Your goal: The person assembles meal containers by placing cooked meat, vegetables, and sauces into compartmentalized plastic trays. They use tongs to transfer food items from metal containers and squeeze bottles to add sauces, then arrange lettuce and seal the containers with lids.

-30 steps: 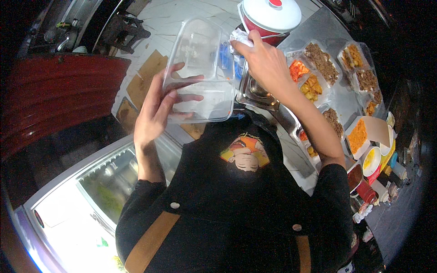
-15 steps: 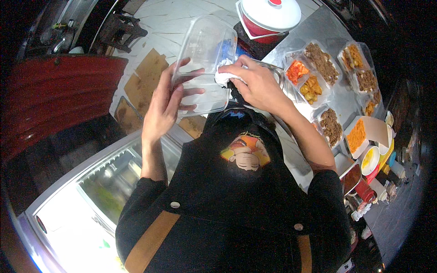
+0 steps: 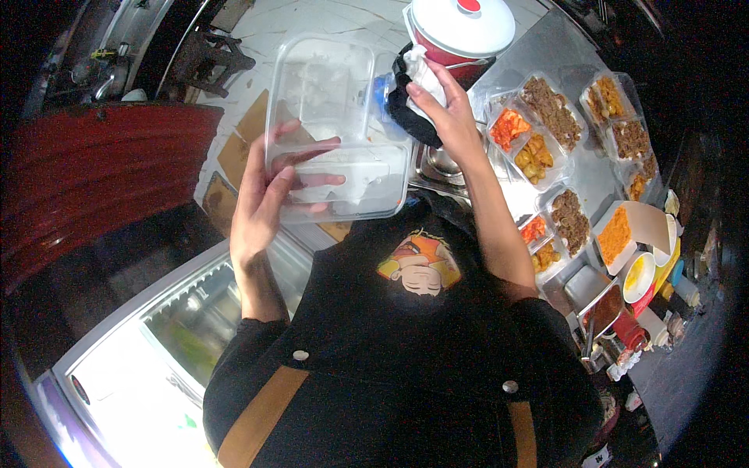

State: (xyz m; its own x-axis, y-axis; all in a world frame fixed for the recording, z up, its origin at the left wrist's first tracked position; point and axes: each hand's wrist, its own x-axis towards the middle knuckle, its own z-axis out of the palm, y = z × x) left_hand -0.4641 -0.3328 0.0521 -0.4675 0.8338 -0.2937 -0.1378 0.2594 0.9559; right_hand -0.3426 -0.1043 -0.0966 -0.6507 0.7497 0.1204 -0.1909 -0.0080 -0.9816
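Observation:
A clear plastic food container (image 3: pixel 326 86) with divided compartments is tilted up in front of me. My left hand (image 3: pixel 261 187) is closed round its left side, with the fingers showing through the clear plastic. To its right, my right hand (image 3: pixel 452 117) grips a crumpled black-and-white cloth (image 3: pixel 413 105), apart from the container. The white part lies under the fingertips and the black part hangs along the left. Below my right hand sits a shiny metal pan (image 3: pixel 441 162), partly hidden by the forearm.
On the metal table at right stand several filled clear containers (image 3: pixel 555 113) with meat and orange-red sides. Nearer are a paper box (image 3: pixel 615 235) of shredded orange food, a white bowl (image 3: pixel 640 277) and sauce bottles. A red bucket with white lid (image 3: pixel 464 27) stands behind; a glass-topped freezer (image 3: pixel 125 343) lies left.
My right hand has lifted the cloth up and right, away from the container. My left hand has shifted the container left and turned it more face-on.

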